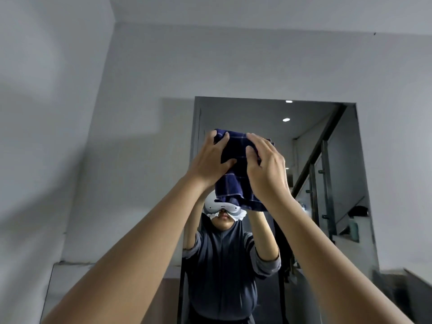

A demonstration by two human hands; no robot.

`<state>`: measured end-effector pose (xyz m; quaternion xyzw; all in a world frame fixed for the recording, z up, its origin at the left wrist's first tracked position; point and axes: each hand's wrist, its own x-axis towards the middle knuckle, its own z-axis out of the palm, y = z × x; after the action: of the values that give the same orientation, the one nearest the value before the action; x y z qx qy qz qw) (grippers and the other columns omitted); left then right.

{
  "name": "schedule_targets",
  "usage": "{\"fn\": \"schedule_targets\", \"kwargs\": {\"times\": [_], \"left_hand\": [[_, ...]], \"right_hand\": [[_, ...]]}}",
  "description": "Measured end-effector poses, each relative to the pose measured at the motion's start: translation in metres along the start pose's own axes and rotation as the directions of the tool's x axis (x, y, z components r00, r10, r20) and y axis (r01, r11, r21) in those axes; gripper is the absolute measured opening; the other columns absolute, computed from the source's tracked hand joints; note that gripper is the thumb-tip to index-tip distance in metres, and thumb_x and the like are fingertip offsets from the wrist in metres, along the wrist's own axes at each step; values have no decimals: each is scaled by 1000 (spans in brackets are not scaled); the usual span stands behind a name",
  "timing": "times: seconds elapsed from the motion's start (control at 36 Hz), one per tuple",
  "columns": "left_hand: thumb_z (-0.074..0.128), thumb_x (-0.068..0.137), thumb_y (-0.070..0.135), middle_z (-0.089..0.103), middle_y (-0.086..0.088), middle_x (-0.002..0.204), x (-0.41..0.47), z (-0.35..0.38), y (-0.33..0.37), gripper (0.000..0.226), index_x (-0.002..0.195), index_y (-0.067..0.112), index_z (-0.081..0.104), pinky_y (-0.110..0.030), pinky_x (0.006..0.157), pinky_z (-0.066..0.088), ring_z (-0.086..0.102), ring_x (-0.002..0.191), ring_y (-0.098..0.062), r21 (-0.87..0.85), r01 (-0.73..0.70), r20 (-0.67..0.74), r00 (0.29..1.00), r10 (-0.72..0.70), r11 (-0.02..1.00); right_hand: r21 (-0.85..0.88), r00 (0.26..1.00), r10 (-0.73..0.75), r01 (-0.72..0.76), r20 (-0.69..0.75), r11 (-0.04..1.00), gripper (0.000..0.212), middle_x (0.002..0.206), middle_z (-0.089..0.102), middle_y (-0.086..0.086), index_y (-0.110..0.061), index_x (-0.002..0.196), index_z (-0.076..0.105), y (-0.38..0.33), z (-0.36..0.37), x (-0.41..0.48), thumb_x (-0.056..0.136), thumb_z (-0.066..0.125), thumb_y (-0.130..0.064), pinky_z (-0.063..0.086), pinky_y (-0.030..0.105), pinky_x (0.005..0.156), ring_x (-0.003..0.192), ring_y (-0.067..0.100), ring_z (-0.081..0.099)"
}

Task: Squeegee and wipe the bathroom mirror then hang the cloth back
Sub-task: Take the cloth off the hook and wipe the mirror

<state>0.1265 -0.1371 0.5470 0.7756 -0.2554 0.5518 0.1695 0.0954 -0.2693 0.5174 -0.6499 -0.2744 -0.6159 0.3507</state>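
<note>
At mirror (327,141) top, both hands' grip bunches blue cloth (236,169).

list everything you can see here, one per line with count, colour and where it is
mirror: one, dark-edged, on the wall ahead at centre
cloth: one, dark blue with thin pale checks, bunched against the upper mirror between both hands
wall: pale grey, around the mirror
stair railing: one, dark, seen as a reflection at the mirror's right
ceiling lights: two, white, reflected near the mirror's top
headset: one, white, reflected just under the cloth
grey top: one, reflected at the mirror's bottom centre
left hand: gripping the cloth's left side
right hand: on the cloth's right side
</note>
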Motion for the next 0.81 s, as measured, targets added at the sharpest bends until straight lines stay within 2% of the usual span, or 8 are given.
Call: {"fn": "schedule_targets", "kwargs": {"times": [0.08, 0.19, 0.25, 0.36, 0.47, 0.64, 0.72, 0.81], "left_hand": [[59, 88, 26, 24, -10, 146, -1, -6, -1, 66, 143, 11, 26, -28, 98, 32, 35, 129, -25, 5, -17, 10, 1000, 17, 1000], [53, 90, 36, 23, -7, 147, -12, -7, -6, 67, 146, 18, 20, -31, 100, 34, 32, 133, -22, -8, -45, -16, 999, 45, 999], [44, 93, 43, 13, -5, 154, -23, -2, -11, 67, 147, 25, 9, -33, 105, 30, 18, 140, -18, -8, -27, -37, 999, 26, 1000], [26, 95, 51, -9, 5, 156, -55, 16, -28, 66, 147, 24, -5, -27, 116, 2, -15, 139, -2, -63, 37, -44, 998, -40, 997], [23, 98, 48, -18, 7, 153, -82, 27, -44, 63, 146, 19, -6, -25, 116, -1, -19, 139, -2, 71, -34, 30, 999, 32, 997], [33, 97, 41, -15, 4, 153, -97, 29, -44, 65, 146, 15, -1, -16, 110, -4, -14, 141, -7, 99, -36, 8, 999, 35, 994], [35, 96, 41, -17, 6, 151, -102, 32, -43, 67, 146, 13, 1, -15, 108, -6, -13, 141, -7, 117, -21, -5, 1000, 21, 993], [34, 96, 41, -19, 4, 150, -106, 34, -42, 68, 146, 11, -1, -14, 106, -11, -15, 140, -7, 128, -22, 1, 1000, 22, 992]], "right_hand": [[22, 960, 141, -150, 242, 988, 49, 157, 15, -1, -15, 148, 21, 13, 16, 5, 101, 30, -26, 7, 20, 112, 144, 9, 9], [-91, 935, 119, -93, 335, 991, 54, 158, -8, -3, -18, 149, 1, 27, 29, 6, 101, 21, -32, -8, 24, 113, 143, 6, -11], [-171, 934, 123, -68, 335, 983, 56, 157, -13, -4, -20, 149, -3, 30, 33, 7, 100, 19, -36, -12, 24, 111, 143, 7, -14], [-289, 940, 137, -43, 312, 956, 59, 156, -18, -4, -21, 148, -9, 32, 34, 13, 99, 15, -43, -14, 27, 113, 142, 8, -18], [-374, 956, 145, -40, 256, 926, 65, 156, -18, -1, -19, 147, -12, 34, 32, 26, 97, 14, -51, -14, 30, 114, 143, 11, -18], [-468, 977, 151, -65, 149, 881, 79, 157, -17, 7, -13, 147, -12, 23, 48, 54, 91, 16, -62, -13, 38, 116, 144, 19, -16], [-508, 976, 61, 55, 209, 860, 81, 156, -16, 11, -15, 147, -13, 11, 64, 66, 90, 16, -65, -13, 41, 115, 144, 24, -16], [-543, 919, -117, 321, 376, 776, 80, 157, -13, 12, -18, 148, -10, 3, 73, 74, 89, 18, -65, -8, 44, 117, 144, 26, -13]]}}
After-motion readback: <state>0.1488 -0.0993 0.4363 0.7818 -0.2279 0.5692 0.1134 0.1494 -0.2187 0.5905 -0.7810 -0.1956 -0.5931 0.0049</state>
